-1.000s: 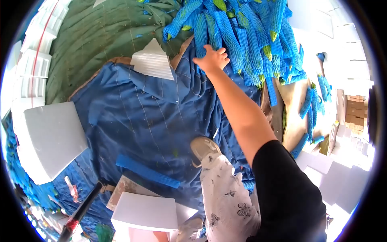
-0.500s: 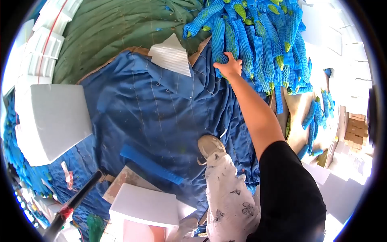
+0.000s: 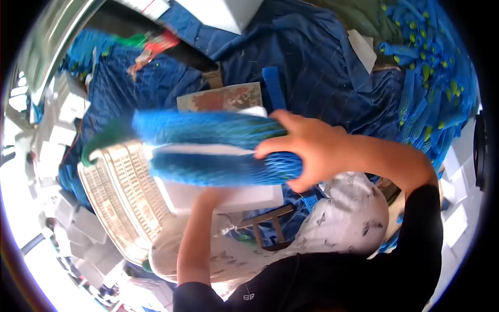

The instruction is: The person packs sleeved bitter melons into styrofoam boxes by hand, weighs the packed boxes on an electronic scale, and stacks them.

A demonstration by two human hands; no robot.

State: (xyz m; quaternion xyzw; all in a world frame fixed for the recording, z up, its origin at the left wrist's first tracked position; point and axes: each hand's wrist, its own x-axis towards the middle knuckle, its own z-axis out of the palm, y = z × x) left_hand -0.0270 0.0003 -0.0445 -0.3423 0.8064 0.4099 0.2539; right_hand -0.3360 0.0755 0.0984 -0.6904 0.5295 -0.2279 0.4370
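Right hand (image 3: pixel 317 148), fingers spread, gripping the ends of two blue-netted vegetables (image 3: pixel 200 127) over white box (image 3: pixel 249 198); left hand (image 3: pixel 215 195) mostly hidden behind them, grip can't be told. Beige crate (image 3: pixel 127 195) beside box, netted pile (image 3: pixel 434 78) upper right.

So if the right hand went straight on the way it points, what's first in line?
Likely the blurred green material by the pale crate, just beyond the far ends of the two blue-netted pieces the right hand holds. Depth is unclear; it could pass above both.
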